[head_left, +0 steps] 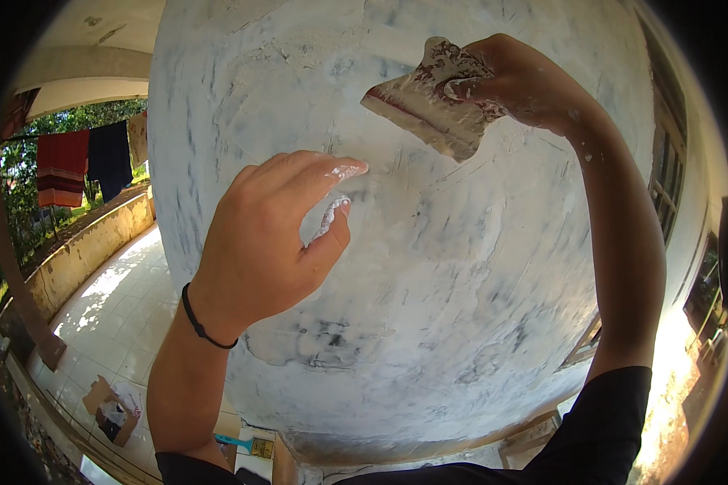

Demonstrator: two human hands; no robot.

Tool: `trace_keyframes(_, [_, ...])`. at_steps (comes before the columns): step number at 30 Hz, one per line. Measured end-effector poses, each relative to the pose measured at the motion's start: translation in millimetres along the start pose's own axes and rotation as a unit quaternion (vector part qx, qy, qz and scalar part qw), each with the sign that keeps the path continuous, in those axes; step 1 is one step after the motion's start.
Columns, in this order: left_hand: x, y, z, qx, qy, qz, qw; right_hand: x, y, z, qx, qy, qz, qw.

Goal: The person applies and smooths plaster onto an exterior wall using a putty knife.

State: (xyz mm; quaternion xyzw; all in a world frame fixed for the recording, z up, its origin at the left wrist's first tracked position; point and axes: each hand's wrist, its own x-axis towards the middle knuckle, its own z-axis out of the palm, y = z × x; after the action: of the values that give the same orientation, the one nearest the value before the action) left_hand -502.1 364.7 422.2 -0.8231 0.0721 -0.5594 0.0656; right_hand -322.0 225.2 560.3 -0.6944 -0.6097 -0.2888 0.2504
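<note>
A broad wall (445, 275) coated in patchy white and grey putty fills the middle of the head view. My right hand (526, 85) is raised at the upper right, closed around a wide, putty-smeared scraper (425, 113). The scraper's long edge points left and down, close to the wall; I cannot tell whether it touches. Lower and to the left, my left hand (267, 230) is held in front of the wall with thumb and fingers apart. White putty coats its thumb and fingertip, and nothing shows between them. A black band circles that wrist.
A paintbrush (251, 445) with a teal handle lies at the lower left beside my arm. An open cardboard box (109, 412) stands on the tiled floor (133, 311). Cloths (62, 166) hang above a low yellow wall (89, 246). A window frame (666, 153) borders the right side.
</note>
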Motion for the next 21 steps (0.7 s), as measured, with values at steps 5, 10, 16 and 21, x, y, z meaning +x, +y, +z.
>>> trace_keyframes(5, [-3, -7, -2, 0.061, 0.037, 0.01, 0.997, 9, 5, 15, 0.013, 0.157, -0.049, 0.986])
trace_keyframes(10, [0, -9, -5, 0.061, 0.05, 0.008, 0.997, 8, -11, -10, -0.025, -0.063, -0.045, 0.997])
trace_keyframes(16, [-2, -9, -11, 0.059, 0.063, -0.015, 0.996, -5, -25, 10, -0.099, -0.043, -0.039, 0.993])
trace_keyframes(21, [1, -3, -11, 0.056, 0.06, -0.006, 0.997, -12, -17, 40, -0.11, 0.03, -0.119, 0.986])
